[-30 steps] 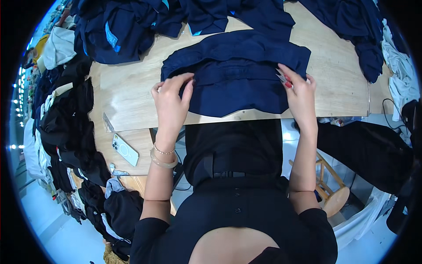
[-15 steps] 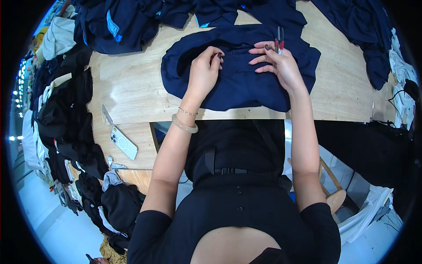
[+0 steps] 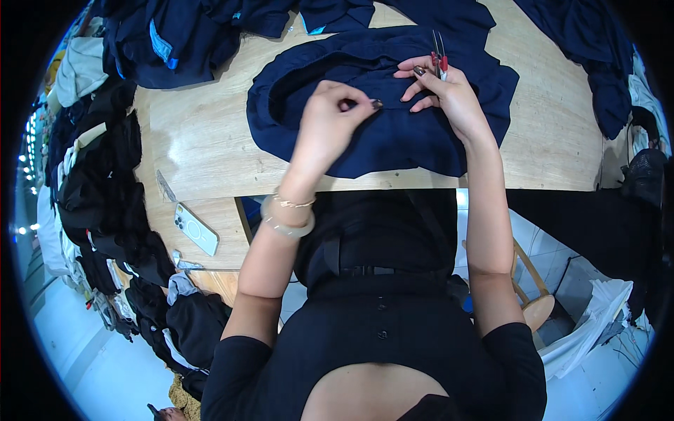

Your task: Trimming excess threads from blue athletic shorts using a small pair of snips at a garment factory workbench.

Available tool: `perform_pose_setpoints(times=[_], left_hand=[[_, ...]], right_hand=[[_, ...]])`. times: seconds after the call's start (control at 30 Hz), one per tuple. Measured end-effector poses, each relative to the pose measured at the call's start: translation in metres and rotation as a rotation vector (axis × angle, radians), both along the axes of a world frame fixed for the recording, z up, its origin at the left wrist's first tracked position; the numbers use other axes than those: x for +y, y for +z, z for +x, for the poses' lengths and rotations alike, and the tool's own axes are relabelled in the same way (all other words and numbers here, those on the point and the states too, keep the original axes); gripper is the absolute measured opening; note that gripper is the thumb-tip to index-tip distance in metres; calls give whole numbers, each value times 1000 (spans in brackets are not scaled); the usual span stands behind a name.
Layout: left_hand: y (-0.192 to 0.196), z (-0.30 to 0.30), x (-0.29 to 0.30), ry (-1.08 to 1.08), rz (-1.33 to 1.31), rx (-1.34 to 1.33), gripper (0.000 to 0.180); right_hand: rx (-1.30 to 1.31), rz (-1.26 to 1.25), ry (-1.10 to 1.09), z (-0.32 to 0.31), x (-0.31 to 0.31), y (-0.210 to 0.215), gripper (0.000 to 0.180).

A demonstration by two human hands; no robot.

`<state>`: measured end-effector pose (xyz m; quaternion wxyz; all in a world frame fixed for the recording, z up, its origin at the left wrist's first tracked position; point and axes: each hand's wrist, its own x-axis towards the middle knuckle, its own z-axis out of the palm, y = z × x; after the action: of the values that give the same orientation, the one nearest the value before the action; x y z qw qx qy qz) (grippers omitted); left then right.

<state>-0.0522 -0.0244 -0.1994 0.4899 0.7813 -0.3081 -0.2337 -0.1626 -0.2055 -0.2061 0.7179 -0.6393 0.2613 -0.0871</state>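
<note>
A wooden table (image 3: 554,147) carries a navy garment (image 3: 400,151), lying near its front edge. Over the garment, the left hand (image 3: 330,116) presses thumb and finger together, any grip unclear; the right hand (image 3: 455,102), fingers spread, holds red-handled snips (image 3: 444,63) pointing away from the person.

Your left grip (image 3: 333,119) pinches thumb and finger together over a navy garment (image 3: 400,151), which lies spread across the pale wooden tabletop (image 3: 554,133). You hold small red-handled snips (image 3: 444,63) in your right grip (image 3: 453,98), blades pointing away from you, the other fingers loosely spread near the cloth. More navy clothing (image 3: 196,42) lies at the far side. To your left, a pale phone (image 3: 196,229) rests near dark heaped clothes (image 3: 98,196).
</note>
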Motion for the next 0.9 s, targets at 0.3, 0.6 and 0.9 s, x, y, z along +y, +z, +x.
perform_pose_setpoints(times=[0.3, 0.6, 0.9], left_hand=[[-4, -39, -27, 172, 235, -576, 18], [-10, 8, -13, 29, -114, 367, 9], [46, 67, 58, 3, -49, 716, 14]], right_hand=[[4, 30, -16, 3, 2, 0, 27], [-18, 10, -10, 1, 3, -2, 26], [2, 0, -2, 1, 0, -2, 27]])
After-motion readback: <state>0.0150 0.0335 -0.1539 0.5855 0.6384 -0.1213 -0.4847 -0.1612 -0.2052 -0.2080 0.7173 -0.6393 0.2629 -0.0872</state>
